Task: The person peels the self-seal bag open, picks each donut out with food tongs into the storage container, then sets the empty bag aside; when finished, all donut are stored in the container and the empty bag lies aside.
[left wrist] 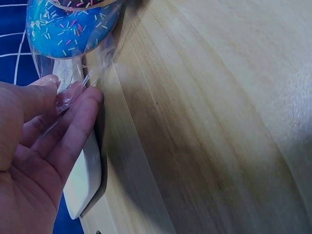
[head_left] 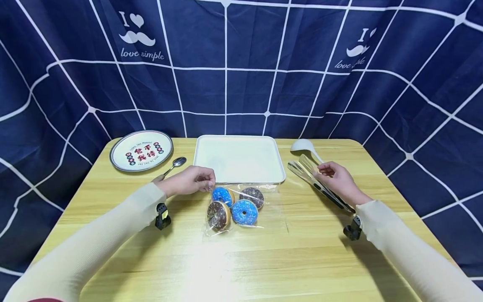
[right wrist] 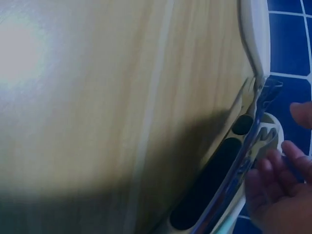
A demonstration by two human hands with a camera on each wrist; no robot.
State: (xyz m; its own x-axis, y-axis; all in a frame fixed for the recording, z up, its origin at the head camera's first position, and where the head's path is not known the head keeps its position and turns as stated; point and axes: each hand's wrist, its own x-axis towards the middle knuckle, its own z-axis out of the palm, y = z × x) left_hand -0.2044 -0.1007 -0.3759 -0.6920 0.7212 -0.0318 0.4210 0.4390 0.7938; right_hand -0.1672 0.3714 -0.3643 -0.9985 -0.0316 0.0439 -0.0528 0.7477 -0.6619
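Note:
My left hand [head_left: 191, 180] pinches the corner of a clear plastic bag [head_left: 273, 206] between thumb and fingers. Inside the bag are two blue sprinkled donuts [head_left: 244, 212] and two chocolate-coloured ones [head_left: 218, 215]. In the left wrist view, crumpled film [left wrist: 70, 95] shows at the fingertips, with a blue donut [left wrist: 73, 31] beyond. Over on the right, my right hand [head_left: 338, 181] hovers at a pair of metal tongs with black grips [head_left: 320, 184]. Its thumb and fingers are apart in the right wrist view, beside the tongs [right wrist: 209, 183]; whether they touch cannot be told.
Behind the bag lies a white rectangular tray [head_left: 238, 158]. A round plate with red lettering [head_left: 124, 161] and a metal spoon [head_left: 179, 162] are at the left. A white ladle [head_left: 303, 145] rests behind the tongs. Dark blue checked cloth [head_left: 247, 90] hangs around the wooden table [head_left: 264, 264].

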